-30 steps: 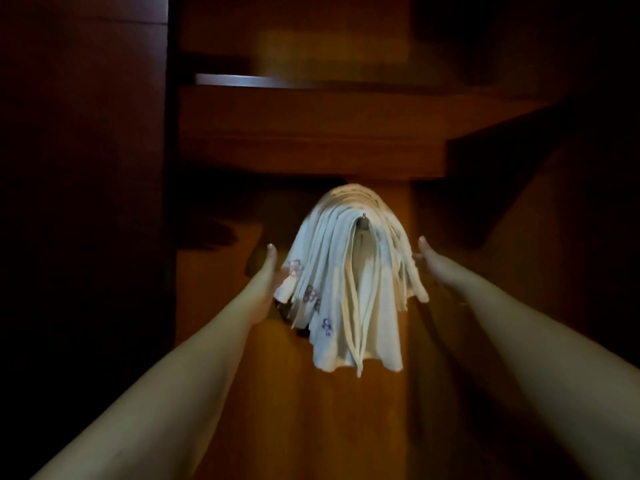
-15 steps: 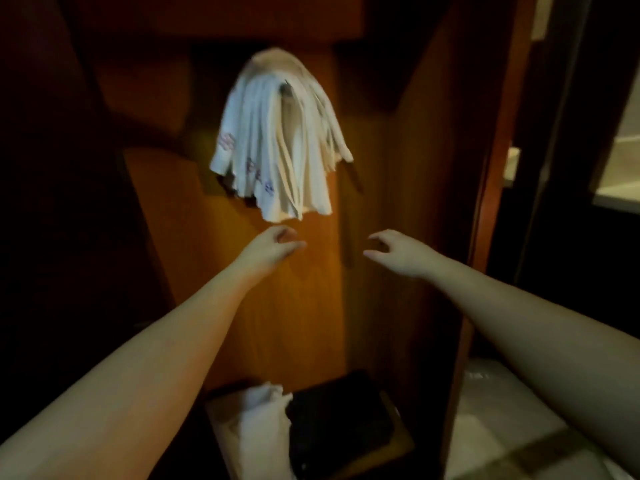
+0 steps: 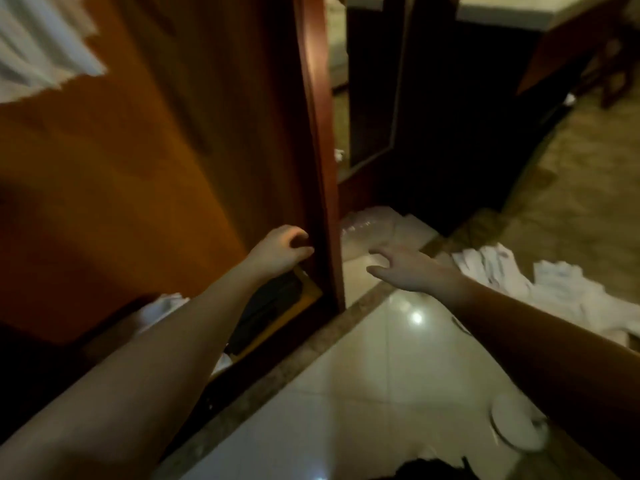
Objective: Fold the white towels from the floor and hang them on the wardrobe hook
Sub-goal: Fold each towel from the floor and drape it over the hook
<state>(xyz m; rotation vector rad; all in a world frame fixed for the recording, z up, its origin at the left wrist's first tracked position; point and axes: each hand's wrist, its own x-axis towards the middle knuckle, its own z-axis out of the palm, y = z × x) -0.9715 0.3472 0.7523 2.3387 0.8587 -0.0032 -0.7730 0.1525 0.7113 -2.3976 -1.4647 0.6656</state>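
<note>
back to the floor for the next towel

since half a second earlier the view had swung down and right: the hung towels (image 3: 41, 46), then central on the wardrobe hook, now showed only as a blurred white patch at the upper left edge, and both hands had dropped from below them toward the floor.

the wardrobe side panel (image 3: 311, 150) stood between the two arms. beyond it, on the tiled floor (image 3: 363, 393), the remaining white towels (image 3: 540, 289) lay crumpled in a loose heap to the right, just past the right wrist. the heap's long axis ran roughly from upper left to lower right, with no clear leading edge; folds were too blurred to read.

the left hand (image 3: 282, 252) hung beside the panel, its fingers loosely curled and holding nothing. the right hand (image 3: 405, 270) reached out low over the floor, fingers spread and relaxed, also holding nothing.

to do this step well, the right hand would probably best swing right to the heap, take one towel by a corner or edge, and lift it clear so it hangs straight before folding.
</note>
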